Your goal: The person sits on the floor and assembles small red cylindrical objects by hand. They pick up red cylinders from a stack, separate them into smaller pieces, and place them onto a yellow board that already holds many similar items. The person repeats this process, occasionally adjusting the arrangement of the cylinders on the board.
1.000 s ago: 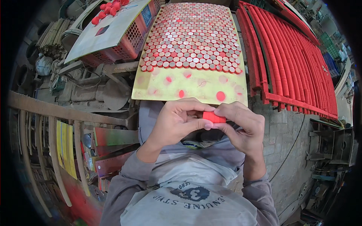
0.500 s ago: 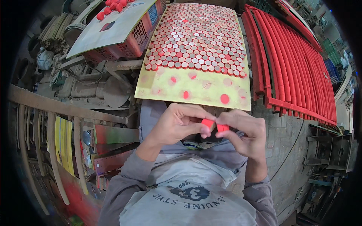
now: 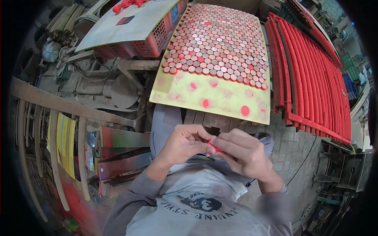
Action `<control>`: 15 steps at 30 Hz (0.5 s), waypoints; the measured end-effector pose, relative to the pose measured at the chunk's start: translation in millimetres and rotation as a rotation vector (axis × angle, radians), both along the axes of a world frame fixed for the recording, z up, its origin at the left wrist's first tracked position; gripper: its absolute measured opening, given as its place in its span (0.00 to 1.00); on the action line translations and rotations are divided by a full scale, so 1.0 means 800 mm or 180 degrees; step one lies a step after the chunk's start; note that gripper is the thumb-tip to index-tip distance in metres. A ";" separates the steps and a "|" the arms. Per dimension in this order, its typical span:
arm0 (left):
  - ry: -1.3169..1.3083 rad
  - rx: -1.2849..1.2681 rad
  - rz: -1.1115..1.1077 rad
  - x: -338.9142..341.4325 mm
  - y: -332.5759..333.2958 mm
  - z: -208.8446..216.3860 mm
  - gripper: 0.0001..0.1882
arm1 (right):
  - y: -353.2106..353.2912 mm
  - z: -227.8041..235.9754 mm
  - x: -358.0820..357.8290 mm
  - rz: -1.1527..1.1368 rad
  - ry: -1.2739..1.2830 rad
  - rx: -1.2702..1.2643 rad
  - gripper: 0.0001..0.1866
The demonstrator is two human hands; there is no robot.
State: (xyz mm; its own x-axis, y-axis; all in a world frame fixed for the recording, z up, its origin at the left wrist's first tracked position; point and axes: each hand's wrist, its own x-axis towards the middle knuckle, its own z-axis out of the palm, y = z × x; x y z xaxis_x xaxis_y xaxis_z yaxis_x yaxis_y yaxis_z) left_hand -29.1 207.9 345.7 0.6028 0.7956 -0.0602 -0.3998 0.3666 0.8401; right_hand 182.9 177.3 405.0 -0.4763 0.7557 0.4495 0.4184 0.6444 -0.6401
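1. L hand point(image 3: 182, 143) & R hand point(image 3: 245, 152) together, fingertips meeting, both clamped on a small red piece point(image 3: 216, 148).
2. Red piece: bright, matte-looking, mostly covered by fingers — only a narrow strip shows. Exact shape & whether it's one part or more: can't tell.
3. Where: btwn the two hands, over the person's lap, just short of the board's near edge; not touching the board point(image 3: 177, 94).
4. L hand pose: comes up from lower L, forefinger bent over the top, thumb underneath, tips pointing R at the piece.
5. R hand pose: back of hand turned up to the cam, fingers bunched & curled, pointing L; they hide part of the piece. Wrist bare past the sleeve point(image 3: 275, 206), which is blurred.
6. Board: yellow-green, near strip marked w/ red spots; rest covered by tight rows of discs point(image 3: 214, 45) — pale grey to pinkish tops, red sides.
7. R of board: rack of long red slats point(image 3: 313, 78), side by side.
8. L of board: pinkish crate point(image 3: 153, 41) w/ a white panel point(image 3: 106, 35) on top; a few red bits point(image 3: 128, 4) at panel's far end.
9. Nearer, on the L: wooden rail point(image 3: 67, 103) w/ uprights, yellow sheet point(image 3: 65, 145) behind.
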 end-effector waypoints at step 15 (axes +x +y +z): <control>-0.0438 -0.0161 -0.1234 -0.054 0.036 -0.087 0.15 | 0.162 -0.027 -0.066 -0.0531 -0.1032 -0.0518 0.14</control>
